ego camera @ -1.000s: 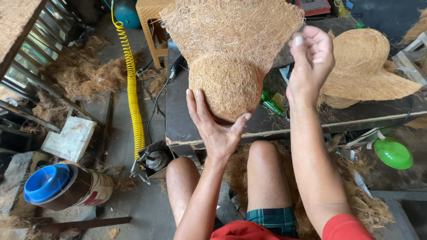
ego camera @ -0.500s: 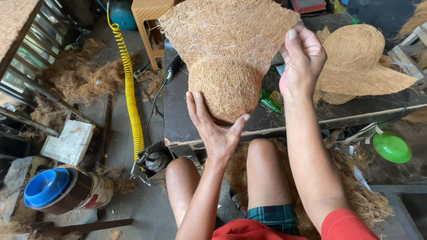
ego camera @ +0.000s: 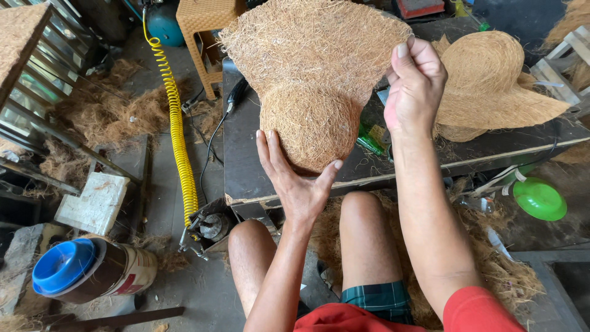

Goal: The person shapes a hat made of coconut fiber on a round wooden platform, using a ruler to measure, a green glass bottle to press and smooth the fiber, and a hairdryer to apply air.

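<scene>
I hold a moulded coconut-fibre piece [ego camera: 313, 67] over a dark worktable [ego camera: 246, 166]. It has a rounded bowl at the bottom and a wide flared brim at the top. My left hand [ego camera: 295, 178] cups the underside of the bowl with fingers spread. My right hand [ego camera: 415, 86] pinches the right edge of the brim. A second, similar fibre piece [ego camera: 491, 86] lies on the table to the right.
A yellow coiled air hose [ego camera: 178, 135] runs down to a tool [ego camera: 206, 230] by the table's corner. A can with a blue lid [ego camera: 86, 273] lies at bottom left. A green bowl [ego camera: 539, 198] sits at right. Loose fibre covers the floor.
My right hand has slid slightly down and along the brim's edge, and the piece has turned a little. My left hand stays under the bowl.
</scene>
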